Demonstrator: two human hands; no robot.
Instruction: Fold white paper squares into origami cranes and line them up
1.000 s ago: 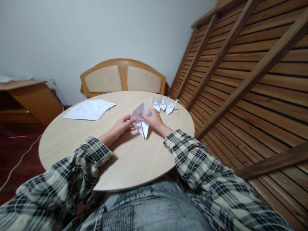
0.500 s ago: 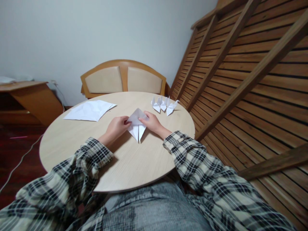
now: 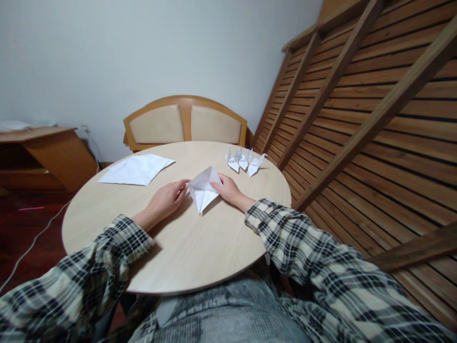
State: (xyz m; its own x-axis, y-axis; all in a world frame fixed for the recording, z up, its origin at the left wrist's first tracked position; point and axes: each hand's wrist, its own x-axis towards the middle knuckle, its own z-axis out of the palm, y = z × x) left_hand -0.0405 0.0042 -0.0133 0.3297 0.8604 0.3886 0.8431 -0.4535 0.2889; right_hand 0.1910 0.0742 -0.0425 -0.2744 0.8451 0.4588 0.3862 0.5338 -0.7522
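Observation:
A partly folded sheet of white origami paper [image 3: 204,186] is held low over the table, a corner pointing toward me and a crease down its lower half. My right hand [image 3: 228,188] grips its right edge, thumb on top and fingers underneath. At the left corner, my left hand [image 3: 167,199] has its fingers curled, the tips pinched at the paper's edge. Three white paper cranes [image 3: 244,162] stand close together at the far right of the table. To the far left lies a flat stack of white paper [image 3: 137,170].
The round pale wooden table [image 3: 189,257] reaches to my lap. Behind it stands a chair or headboard with cream panels [image 3: 216,125]. A slatted wooden partition [image 3: 342,124] leans along the right. A desk [image 3: 53,152] and a white cable [image 3: 35,238] are on the left.
The paper has turned and its left side has opened outward, so the two narrow lower flaps now look like one wider shape. My left hand has shifted slightly left and down.

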